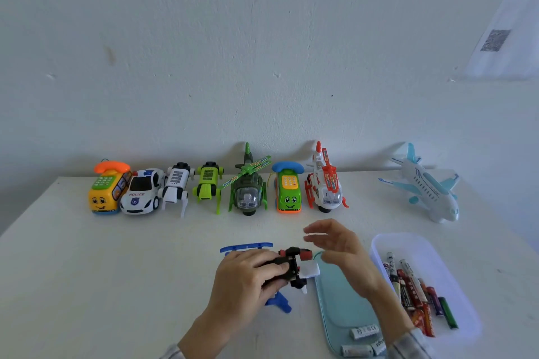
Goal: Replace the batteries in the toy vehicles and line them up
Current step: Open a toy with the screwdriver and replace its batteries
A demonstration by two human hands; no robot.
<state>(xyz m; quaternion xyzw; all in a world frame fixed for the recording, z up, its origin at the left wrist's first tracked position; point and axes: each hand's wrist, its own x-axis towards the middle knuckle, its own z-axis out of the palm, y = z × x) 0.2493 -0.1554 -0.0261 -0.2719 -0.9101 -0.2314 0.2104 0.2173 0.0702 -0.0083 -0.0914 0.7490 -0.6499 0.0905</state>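
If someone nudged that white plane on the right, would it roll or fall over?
The plane would probably slide or roll rather than topple: its wide wings look steadying. It looks like hollow plastic, so likely light. The thin wing tips may snag or bend.

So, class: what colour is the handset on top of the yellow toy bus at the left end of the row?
Orange handset, seen in the head view.

White table (116, 271) against pale wall (262, 38); paper sheet (507, 23) with QR code (495, 40) taped upper right.
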